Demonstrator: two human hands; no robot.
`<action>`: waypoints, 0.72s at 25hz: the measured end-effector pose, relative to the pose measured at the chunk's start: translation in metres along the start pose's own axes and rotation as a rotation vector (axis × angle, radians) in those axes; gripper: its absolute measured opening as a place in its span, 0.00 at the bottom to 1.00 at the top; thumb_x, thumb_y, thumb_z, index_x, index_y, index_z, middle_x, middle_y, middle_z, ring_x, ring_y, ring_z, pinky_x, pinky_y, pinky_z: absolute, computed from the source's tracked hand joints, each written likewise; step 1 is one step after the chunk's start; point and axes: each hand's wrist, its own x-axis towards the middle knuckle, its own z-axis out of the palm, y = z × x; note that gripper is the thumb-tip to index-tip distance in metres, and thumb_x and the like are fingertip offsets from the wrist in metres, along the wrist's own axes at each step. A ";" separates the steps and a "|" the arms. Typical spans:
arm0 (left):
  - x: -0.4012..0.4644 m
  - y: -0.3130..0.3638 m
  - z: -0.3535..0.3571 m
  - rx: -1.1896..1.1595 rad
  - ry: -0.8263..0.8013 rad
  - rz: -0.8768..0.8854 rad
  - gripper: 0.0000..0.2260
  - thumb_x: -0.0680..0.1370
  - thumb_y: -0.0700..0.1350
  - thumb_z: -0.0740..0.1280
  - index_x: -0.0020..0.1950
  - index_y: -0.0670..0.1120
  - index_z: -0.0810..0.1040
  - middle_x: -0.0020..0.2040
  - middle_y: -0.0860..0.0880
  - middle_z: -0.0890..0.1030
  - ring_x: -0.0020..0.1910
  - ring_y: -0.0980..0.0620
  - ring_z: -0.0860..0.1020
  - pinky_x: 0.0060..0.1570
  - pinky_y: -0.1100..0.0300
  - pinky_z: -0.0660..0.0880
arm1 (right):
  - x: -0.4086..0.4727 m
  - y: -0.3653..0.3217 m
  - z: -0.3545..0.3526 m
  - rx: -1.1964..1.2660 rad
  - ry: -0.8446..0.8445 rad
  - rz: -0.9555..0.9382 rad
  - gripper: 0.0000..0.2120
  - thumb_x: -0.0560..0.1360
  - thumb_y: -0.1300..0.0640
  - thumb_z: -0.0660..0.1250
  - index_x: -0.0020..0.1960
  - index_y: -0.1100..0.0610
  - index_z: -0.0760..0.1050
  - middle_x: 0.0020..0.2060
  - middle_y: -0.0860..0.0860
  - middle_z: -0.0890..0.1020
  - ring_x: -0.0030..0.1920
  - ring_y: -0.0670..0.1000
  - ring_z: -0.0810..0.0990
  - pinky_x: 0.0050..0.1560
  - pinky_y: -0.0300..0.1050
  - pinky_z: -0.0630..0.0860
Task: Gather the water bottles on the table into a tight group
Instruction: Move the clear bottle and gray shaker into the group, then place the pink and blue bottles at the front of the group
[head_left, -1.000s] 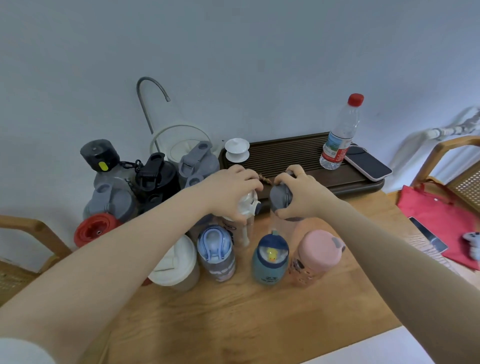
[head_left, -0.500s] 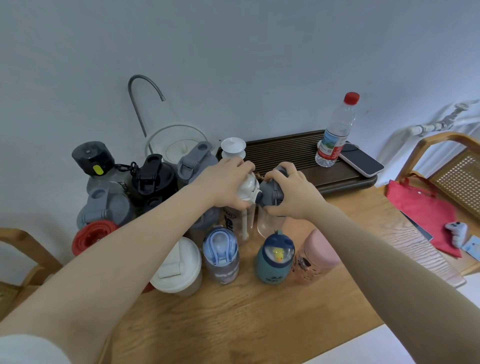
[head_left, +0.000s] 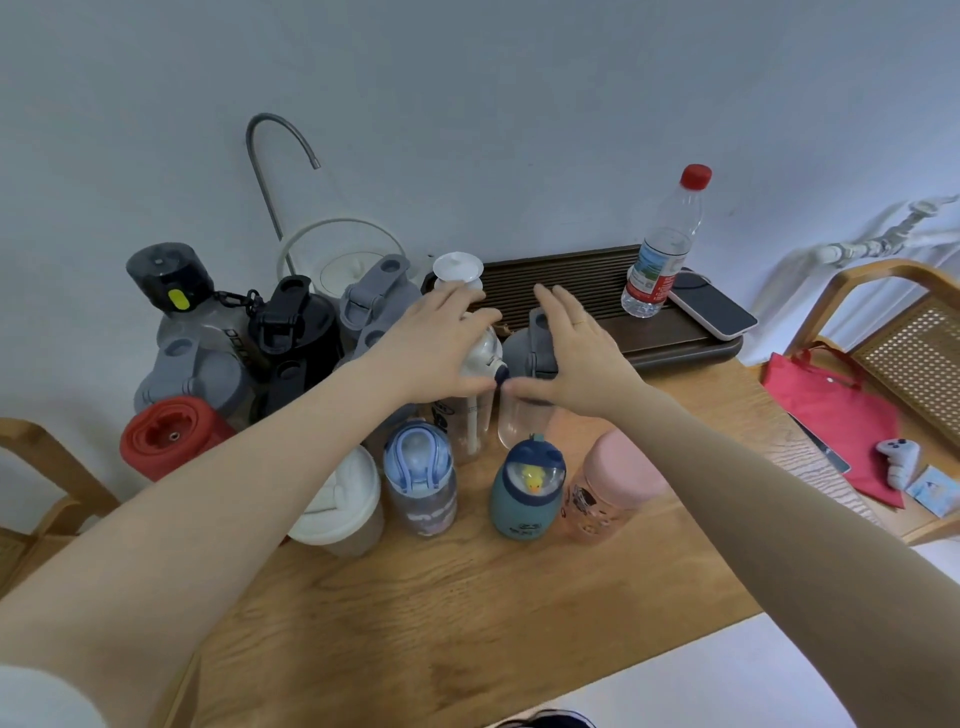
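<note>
Several water bottles stand clustered at the left and middle of the wooden table (head_left: 467, 623). My left hand (head_left: 441, 348) hovers open, fingers spread, over a clear bottle with a white lid (head_left: 482, 364). My right hand (head_left: 571, 358) is open beside a clear bottle with a grey lid (head_left: 522, 353); the two bottles stand side by side, touching. In front stand a blue-lidded bottle (head_left: 418, 467), a teal duck bottle (head_left: 527, 488), a pink bottle (head_left: 608, 488) and a white-lidded cup (head_left: 343, 504). A red-lidded bottle (head_left: 166, 436), a black bottle (head_left: 296, 322) and grey ones fill the left.
A red-capped plastic water bottle (head_left: 662, 249) and a phone (head_left: 711, 312) rest on the dark tea tray (head_left: 597, 275) against the wall. A red bag (head_left: 831, 421) and a game controller (head_left: 898, 457) lie at right by a cane chair (head_left: 909, 332).
Both hands gripped the white-lidded and grey-lidded bottles and brought them together. Now the fingers have opened and lifted off the lids, leaving the two bottles standing side by side.
</note>
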 end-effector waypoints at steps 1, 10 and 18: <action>-0.004 0.008 -0.001 -0.011 0.133 0.054 0.24 0.73 0.52 0.65 0.65 0.43 0.70 0.67 0.41 0.69 0.68 0.45 0.61 0.64 0.45 0.66 | -0.009 0.002 -0.009 0.080 0.065 -0.024 0.45 0.68 0.41 0.68 0.75 0.55 0.48 0.76 0.56 0.54 0.74 0.56 0.55 0.72 0.55 0.58; -0.036 0.108 0.068 -0.053 -0.273 -0.246 0.32 0.69 0.57 0.70 0.68 0.48 0.62 0.64 0.47 0.68 0.60 0.46 0.71 0.50 0.50 0.74 | -0.103 0.064 -0.018 -0.205 -0.396 -0.210 0.42 0.66 0.40 0.71 0.72 0.46 0.53 0.72 0.45 0.59 0.67 0.52 0.65 0.59 0.50 0.72; -0.058 0.127 0.085 -0.158 -0.212 -0.435 0.32 0.68 0.50 0.72 0.68 0.51 0.61 0.63 0.49 0.70 0.58 0.44 0.73 0.49 0.51 0.75 | -0.091 0.076 0.001 -0.241 -0.265 -0.240 0.39 0.67 0.44 0.71 0.71 0.48 0.54 0.66 0.52 0.64 0.62 0.59 0.70 0.53 0.54 0.75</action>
